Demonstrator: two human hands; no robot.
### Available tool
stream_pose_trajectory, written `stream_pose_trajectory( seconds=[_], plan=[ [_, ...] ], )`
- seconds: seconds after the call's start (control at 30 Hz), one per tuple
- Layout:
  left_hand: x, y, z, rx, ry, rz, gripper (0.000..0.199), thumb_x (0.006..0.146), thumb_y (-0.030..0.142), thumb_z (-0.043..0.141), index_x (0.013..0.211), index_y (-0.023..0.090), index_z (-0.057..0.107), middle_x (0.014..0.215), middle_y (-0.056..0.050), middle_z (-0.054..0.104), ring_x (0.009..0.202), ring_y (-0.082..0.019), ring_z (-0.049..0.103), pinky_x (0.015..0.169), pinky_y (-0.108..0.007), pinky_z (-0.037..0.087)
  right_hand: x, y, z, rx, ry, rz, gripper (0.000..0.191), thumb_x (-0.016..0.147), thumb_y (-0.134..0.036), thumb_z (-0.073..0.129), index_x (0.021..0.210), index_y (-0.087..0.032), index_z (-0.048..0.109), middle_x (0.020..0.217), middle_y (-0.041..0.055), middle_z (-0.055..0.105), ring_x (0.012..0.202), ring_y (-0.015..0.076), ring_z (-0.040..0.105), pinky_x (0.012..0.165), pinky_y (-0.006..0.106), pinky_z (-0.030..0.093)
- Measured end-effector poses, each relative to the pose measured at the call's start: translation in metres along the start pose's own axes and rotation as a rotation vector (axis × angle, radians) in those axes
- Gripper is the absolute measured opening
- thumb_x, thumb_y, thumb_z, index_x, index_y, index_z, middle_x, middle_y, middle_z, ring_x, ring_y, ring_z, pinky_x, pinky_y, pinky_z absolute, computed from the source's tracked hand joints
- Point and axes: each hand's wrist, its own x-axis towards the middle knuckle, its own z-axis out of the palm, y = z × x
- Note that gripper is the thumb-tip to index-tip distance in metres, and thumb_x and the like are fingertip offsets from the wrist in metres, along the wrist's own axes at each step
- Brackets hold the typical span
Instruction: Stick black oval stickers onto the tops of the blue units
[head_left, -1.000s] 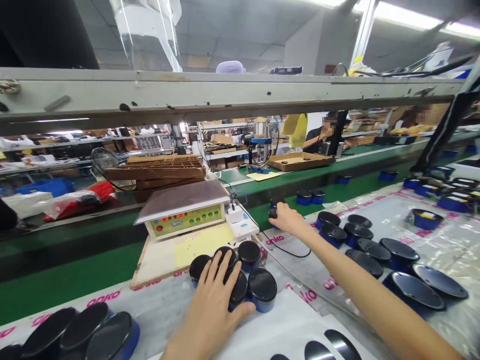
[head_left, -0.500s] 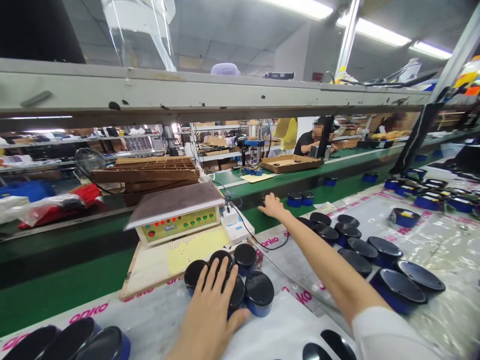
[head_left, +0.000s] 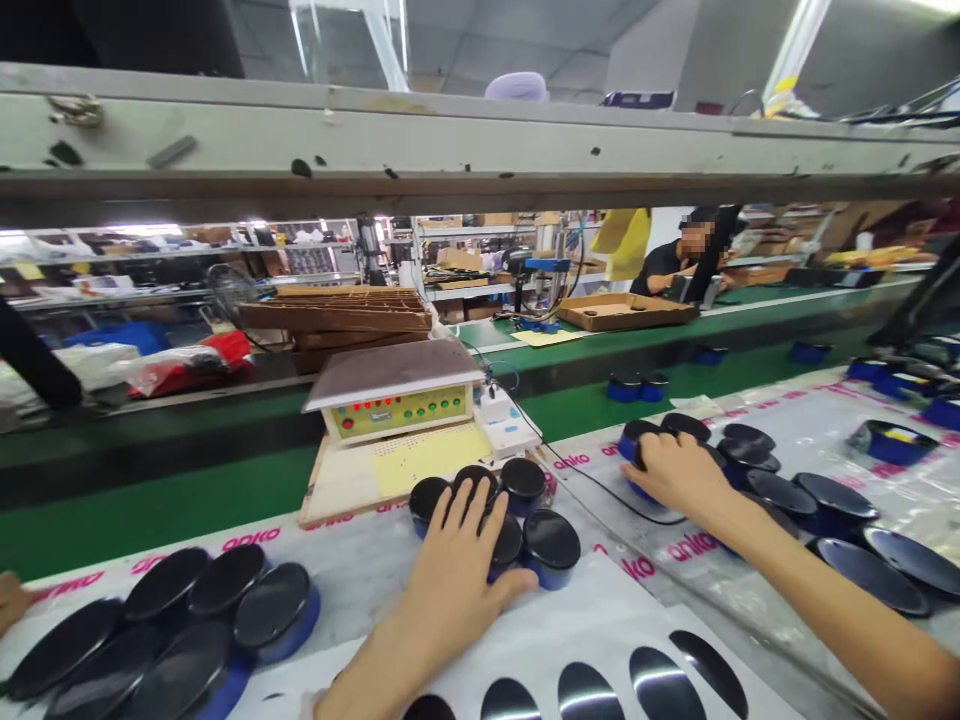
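Note:
My left hand (head_left: 465, 560) lies with fingers spread over a tight group of round blue cases with glossy black tops; one such case (head_left: 553, 540) shows beside its thumb. At the near edge of the right-hand group, my right hand (head_left: 679, 472) has its fingers curled round another round blue case (head_left: 639, 488), mostly hidden by the hand. Several more black-topped cases (head_left: 810, 500) stand just right of it. Below my left hand lies a white sheet (head_left: 622, 620) bearing a row of black discs (head_left: 589, 690).
More cases (head_left: 274, 610) stand at lower left, near another person's hand (head_left: 11, 600) at the edge. A control box (head_left: 397, 400) with lit lamps sits ahead, its black cable (head_left: 600, 485) crossing the table. Beyond runs a green conveyor belt (head_left: 540, 400); a shelf beam (head_left: 420, 140) spans overhead.
My right hand has drawn back from over the green belt to the right-hand group of cases. My left hand stays on its group. The view has turned left, showing more cases there.

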Motion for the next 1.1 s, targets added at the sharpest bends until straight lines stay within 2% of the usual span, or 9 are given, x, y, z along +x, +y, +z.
stream_pose_trajectory(
  seconds=[0.1, 0.17, 0.23, 0.33, 0.43, 0.6, 0.8, 0.9, 1.1],
  plan=[
    [0.005, -0.006, -0.011, -0.100, 0.041, -0.077, 0.053, 0.094, 0.038, 0.029, 0.141, 0.013, 0.033, 0.149, -0.010, 0.031, 0.138, -0.023, 0.025, 0.115, -0.044, 0.016, -0.018, 0.009, 0.000, 0.002, 0.068, -0.032, 0.026, 0.082, -0.025, 0.057, 0.092, -0.001, 0.059, 0.095, 0.0265, 0.059, 0.099, 0.0423, 0.052, 0.075, 0.047, 0.043],
    [0.015, -0.016, -0.019, -0.112, 0.054, -0.117, 0.046, 0.092, 0.021, 0.032, 0.137, 0.012, 0.039, 0.146, -0.012, 0.035, 0.136, -0.023, 0.029, 0.114, -0.045, 0.015, -0.020, 0.002, -0.013, 0.042, 0.118, -0.087, 0.021, 0.083, -0.022, 0.052, 0.091, -0.004, 0.058, 0.100, 0.0282, 0.056, 0.100, 0.0434, 0.050, 0.074, 0.048, 0.041],
    [0.029, -0.029, -0.026, -0.124, 0.006, -0.109, 0.050, 0.083, 0.014, 0.049, 0.133, 0.015, 0.044, 0.142, -0.013, 0.041, 0.132, -0.027, 0.035, 0.113, -0.050, 0.016, -0.017, -0.016, -0.035, 0.124, 0.132, -0.209, 0.016, 0.083, -0.023, 0.051, 0.088, -0.009, 0.056, 0.101, 0.0239, 0.056, 0.098, 0.0381, 0.051, 0.076, 0.044, 0.040],
    [0.051, -0.042, -0.032, -0.191, -0.092, -0.053, 0.048, 0.077, 0.019, 0.065, 0.123, 0.018, 0.052, 0.124, -0.010, 0.056, 0.116, -0.027, 0.052, 0.101, -0.052, 0.035, -0.011, -0.057, -0.070, 0.300, 0.076, -0.459, 0.011, 0.081, -0.027, 0.054, 0.079, -0.016, 0.052, 0.090, 0.0107, 0.058, 0.085, 0.0247, 0.054, 0.072, 0.032, 0.040],
    [0.058, -0.042, -0.034, -0.277, -0.028, -0.034, 0.034, 0.077, 0.027, 0.067, 0.108, 0.016, 0.058, 0.110, -0.007, 0.061, 0.101, -0.023, 0.058, 0.089, -0.043, 0.046, -0.011, -0.096, -0.093, 0.479, 0.027, -0.605, 0.010, 0.081, -0.028, 0.052, 0.080, -0.018, 0.050, 0.083, 0.0046, 0.057, 0.073, 0.0179, 0.053, 0.062, 0.026, 0.039],
    [0.030, -0.027, -0.039, -0.421, 0.338, -0.078, 0.065, 0.062, 0.018, 0.074, 0.121, 0.017, 0.045, 0.122, -0.007, 0.054, 0.112, -0.023, 0.052, 0.095, -0.034, 0.042, -0.026, -0.120, -0.103, 0.764, -0.014, -0.786, 0.026, 0.085, -0.036, 0.050, 0.103, -0.019, 0.050, 0.092, 0.0031, 0.059, 0.077, 0.0164, 0.056, 0.066, 0.025, 0.043],
    [-0.013, -0.001, -0.066, -0.479, 0.550, -0.146, 0.048, 0.068, 0.029, 0.070, 0.112, 0.024, 0.052, 0.107, -0.001, 0.063, 0.094, -0.020, 0.060, 0.082, -0.032, 0.047, -0.047, -0.117, -0.107, 1.228, -0.132, -0.885, 0.045, 0.082, -0.029, 0.056, 0.125, -0.026, 0.042, 0.106, 0.0024, 0.058, 0.097, 0.0184, 0.057, 0.085, 0.030, 0.045],
    [-0.021, 0.012, -0.079, -0.359, 0.613, -0.135, 0.051, 0.061, 0.021, 0.071, 0.110, 0.024, 0.057, 0.107, -0.001, 0.062, 0.101, -0.023, 0.055, 0.088, -0.035, 0.044, -0.054, -0.118, -0.111, 1.289, -0.081, -0.880, 0.045, 0.082, -0.029, 0.057, 0.124, -0.028, 0.043, 0.106, 0.0014, 0.057, 0.092, 0.0171, 0.056, 0.089, 0.032, 0.044],
    [-0.023, 0.023, -0.082, -0.339, 0.575, -0.113, 0.060, 0.060, 0.019, 0.070, 0.117, 0.025, 0.052, 0.103, -0.002, 0.057, 0.096, -0.021, 0.055, 0.085, -0.034, 0.046, -0.062, -0.122, -0.112, 1.311, -0.043, -0.790, 0.034, 0.082, -0.033, 0.056, 0.114, -0.027, 0.050, 0.083, -0.0011, 0.054, 0.068, 0.0139, 0.052, 0.072, 0.028, 0.049]
  ],
)
